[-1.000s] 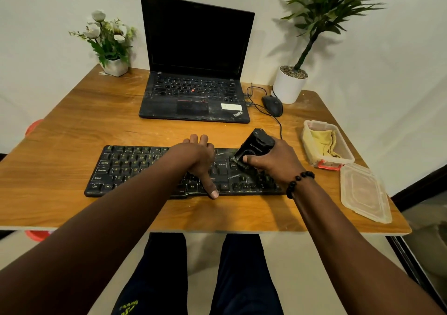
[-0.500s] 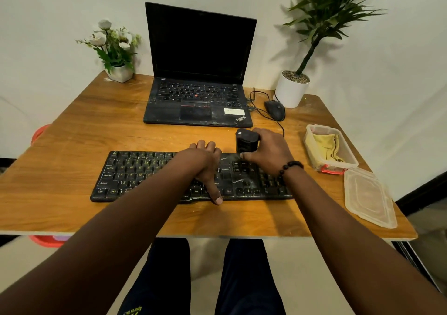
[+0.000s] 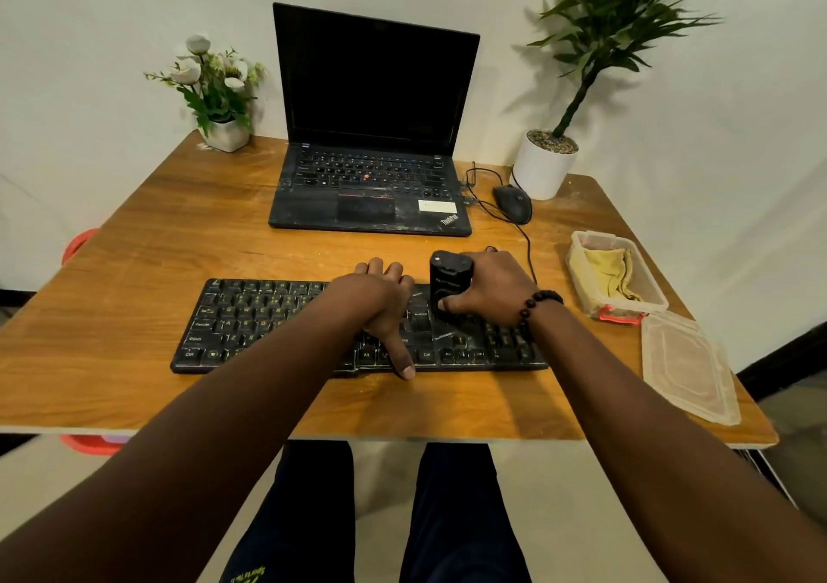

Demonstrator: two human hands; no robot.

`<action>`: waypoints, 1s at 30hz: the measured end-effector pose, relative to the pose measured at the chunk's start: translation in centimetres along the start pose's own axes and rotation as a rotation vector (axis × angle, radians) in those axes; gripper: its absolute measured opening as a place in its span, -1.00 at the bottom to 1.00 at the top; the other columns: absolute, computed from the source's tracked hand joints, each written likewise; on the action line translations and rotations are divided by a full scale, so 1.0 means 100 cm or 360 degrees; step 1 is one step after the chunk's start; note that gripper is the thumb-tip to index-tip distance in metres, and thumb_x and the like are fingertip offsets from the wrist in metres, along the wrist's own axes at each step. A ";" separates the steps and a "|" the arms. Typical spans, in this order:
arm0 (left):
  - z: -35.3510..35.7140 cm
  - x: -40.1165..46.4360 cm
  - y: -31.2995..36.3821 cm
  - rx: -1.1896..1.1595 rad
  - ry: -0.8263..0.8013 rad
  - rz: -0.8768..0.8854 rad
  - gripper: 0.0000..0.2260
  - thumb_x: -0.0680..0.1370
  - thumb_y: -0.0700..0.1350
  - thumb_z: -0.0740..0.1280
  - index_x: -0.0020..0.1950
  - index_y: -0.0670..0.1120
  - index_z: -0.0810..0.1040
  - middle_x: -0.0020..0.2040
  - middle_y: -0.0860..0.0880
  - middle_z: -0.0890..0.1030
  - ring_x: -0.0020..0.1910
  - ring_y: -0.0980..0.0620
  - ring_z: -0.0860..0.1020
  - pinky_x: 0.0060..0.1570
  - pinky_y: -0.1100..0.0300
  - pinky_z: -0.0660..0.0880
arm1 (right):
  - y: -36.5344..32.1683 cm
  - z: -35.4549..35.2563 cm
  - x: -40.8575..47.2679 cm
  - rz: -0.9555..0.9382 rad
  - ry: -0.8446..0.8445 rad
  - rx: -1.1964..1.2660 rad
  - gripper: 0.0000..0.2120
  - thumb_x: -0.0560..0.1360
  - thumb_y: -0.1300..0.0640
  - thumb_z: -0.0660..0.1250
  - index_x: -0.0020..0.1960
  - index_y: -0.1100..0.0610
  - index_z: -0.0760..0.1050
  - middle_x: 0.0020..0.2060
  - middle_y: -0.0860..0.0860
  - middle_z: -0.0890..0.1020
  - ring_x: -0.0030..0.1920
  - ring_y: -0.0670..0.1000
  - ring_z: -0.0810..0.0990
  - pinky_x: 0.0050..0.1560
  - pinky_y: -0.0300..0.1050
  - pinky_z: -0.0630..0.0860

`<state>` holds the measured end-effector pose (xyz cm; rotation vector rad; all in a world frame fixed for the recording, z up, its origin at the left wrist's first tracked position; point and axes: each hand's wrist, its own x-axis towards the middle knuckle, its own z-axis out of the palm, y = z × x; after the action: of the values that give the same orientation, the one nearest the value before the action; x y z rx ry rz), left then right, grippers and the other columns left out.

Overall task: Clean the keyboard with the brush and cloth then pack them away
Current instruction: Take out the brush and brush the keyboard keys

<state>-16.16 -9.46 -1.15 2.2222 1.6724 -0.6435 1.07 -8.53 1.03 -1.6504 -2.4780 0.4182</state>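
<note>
A black keyboard (image 3: 268, 323) lies across the front of the wooden table (image 3: 134, 269). My left hand (image 3: 380, 305) rests flat on its middle, fingers over the far edge and thumb at the near edge. My right hand (image 3: 488, 287) grips a black brush (image 3: 449, 278), held upright on the keys just right of the middle. A yellow cloth (image 3: 604, 269) lies crumpled inside an open clear plastic box (image 3: 653, 287) at the right side of the table.
The box's clear lid (image 3: 684, 367) lies near the table's front right corner. Behind the keyboard stand an open black laptop (image 3: 371, 135), a wired mouse (image 3: 513, 203) and a potted plant (image 3: 546, 166). A flower pot (image 3: 219, 90) stands at the back left.
My right hand has moved the brush from tilted near the keyboard's front toward its far edge and stood it upright. My left hand stays on the keyboard. The camera has tipped down slightly.
</note>
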 end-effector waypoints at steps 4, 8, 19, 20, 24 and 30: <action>-0.001 0.000 0.002 0.0022 -0.0014 -0.0013 0.23 0.13 0.43 0.53 0.59 -0.06 0.03 0.55 -0.06 0.07 0.52 -0.22 0.02 0.44 -0.28 0.22 | 0.003 -0.015 -0.010 -0.0024 -0.0232 0.0076 -0.56 0.33 -0.05 0.54 0.12 0.12 0.54 -0.08 -0.06 0.61 -0.05 -0.07 0.56 -0.20 -0.35 0.41; -0.003 0.000 0.002 0.0035 -0.0019 -0.0005 0.25 0.15 0.43 0.53 0.60 -0.08 0.00 0.56 -0.06 0.06 0.52 -0.22 0.01 0.46 -0.27 0.18 | 0.001 0.000 -0.007 0.0106 0.0305 0.0333 -0.54 0.33 -0.03 0.53 0.17 0.08 0.54 0.03 -0.02 0.66 0.03 -0.04 0.58 -0.01 -0.21 0.49; -0.005 -0.006 0.004 0.0020 -0.0021 -0.0017 0.22 0.20 0.39 0.53 0.61 -0.09 -0.03 0.59 -0.07 -0.01 0.55 -0.22 -0.04 0.46 -0.23 0.16 | 0.010 -0.022 -0.015 0.0066 0.0007 0.0294 -0.59 0.33 -0.04 0.54 0.11 0.05 0.55 -0.07 -0.12 0.62 -0.04 -0.11 0.56 -0.10 -0.27 0.43; -0.005 -0.006 0.004 0.0011 -0.0019 -0.0018 0.22 0.20 0.39 0.53 0.61 -0.08 -0.04 0.59 -0.07 -0.02 0.55 -0.22 -0.05 0.46 -0.24 0.16 | 0.011 -0.021 -0.017 0.0127 0.0068 0.0546 -0.60 0.33 -0.03 0.54 0.11 0.03 0.55 -0.05 -0.12 0.65 -0.05 -0.11 0.59 -0.07 -0.23 0.47; -0.003 -0.005 0.003 0.0005 -0.0032 -0.0024 0.23 0.19 0.40 0.53 0.61 -0.08 -0.05 0.59 -0.05 -0.03 0.55 -0.23 -0.06 0.46 -0.25 0.16 | 0.021 -0.011 -0.026 0.0305 0.0284 0.2012 -0.45 0.25 0.09 0.58 0.19 0.14 0.52 -0.03 0.08 0.66 -0.22 -0.02 0.58 -0.25 -0.14 0.52; -0.001 0.000 0.001 0.0021 -0.0006 0.0007 0.25 0.15 0.43 0.52 0.60 -0.10 -0.01 0.58 -0.07 0.01 0.54 -0.22 -0.02 0.48 -0.26 0.16 | 0.026 -0.001 -0.041 0.0405 0.0406 0.2435 -0.43 0.25 0.19 0.53 0.23 0.24 0.49 -0.13 0.05 0.67 -0.29 -0.07 0.61 -0.37 -0.21 0.52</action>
<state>-16.06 -9.42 -1.03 2.2319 1.6659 -0.6590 4.97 -11.36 0.50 -1.0883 -1.0026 1.4709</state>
